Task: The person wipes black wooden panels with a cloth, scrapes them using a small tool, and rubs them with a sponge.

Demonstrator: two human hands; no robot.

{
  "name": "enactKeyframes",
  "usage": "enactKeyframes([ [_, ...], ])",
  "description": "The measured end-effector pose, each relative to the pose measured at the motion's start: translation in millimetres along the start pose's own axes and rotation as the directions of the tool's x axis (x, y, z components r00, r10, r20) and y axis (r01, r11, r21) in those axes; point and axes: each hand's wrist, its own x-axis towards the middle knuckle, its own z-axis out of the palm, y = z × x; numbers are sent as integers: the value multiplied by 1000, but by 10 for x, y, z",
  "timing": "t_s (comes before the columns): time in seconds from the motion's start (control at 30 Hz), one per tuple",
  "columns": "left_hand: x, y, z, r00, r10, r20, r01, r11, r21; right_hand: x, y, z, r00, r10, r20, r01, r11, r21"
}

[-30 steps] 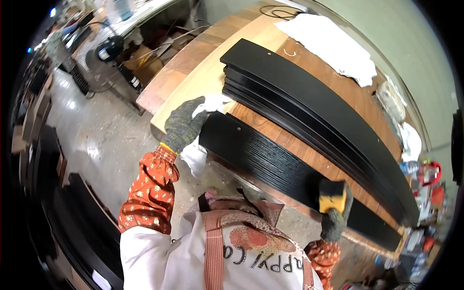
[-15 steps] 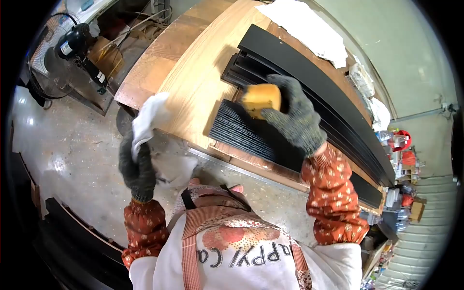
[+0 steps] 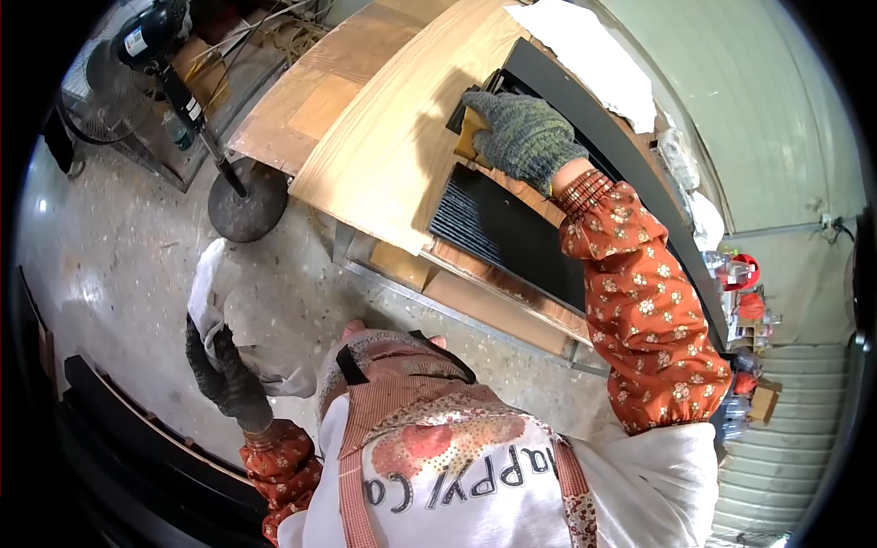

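Observation:
My right hand, in a grey knitted glove, is closed around a yellow sponge. It presses at the far-left end of a long black moulding, whose end is partly hidden by the glove. Nearer to me lies a flat black strip with pale streaks across its left part. My left hand, also gloved, grips a white cloth out over the floor, away from the bench. Part of the cloth hangs below the fingers.
The strips rest on a workbench with a pale wooden board. White sheeting lies along its far side. A pedestal fan stands at left on a round base. More black lengths are stacked at lower left. Bottles and boxes crowd the right.
My right hand has moved the sponge up and left, off the near strip to the moulding's far-left end. My left hand has drawn down and left with the cloth. The view has shifted.

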Motion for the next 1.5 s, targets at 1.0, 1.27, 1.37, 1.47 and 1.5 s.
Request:
enactKeyframes([
  [1.0, -57, 294, 305, 947, 162, 276, -179, 983, 37, -1396, -1110, 807, 831, -312, -460, 174, 932, -319],
  [1.27, -149, 577, 613, 878, 222, 425, -207, 975, -82, -1657, -1006, 631, 897, -66, -437, 167, 966, 196],
  [1.37, -221, 737, 699, 836, 257, 485, -236, 966, -105, -1850, -927, 671, 864, 37, -503, 32, 991, 128],
  [1.47, -265, 804, 785, 795, 271, 543, -249, 962, -115, -2285, -645, 755, 828, 128, -546, -97, 992, 86],
  [1.5, -285, 839, 832, 785, 273, 556, -259, 960, -107, -2439, -526, 704, 844, 178, -506, -120, 982, 144],
])
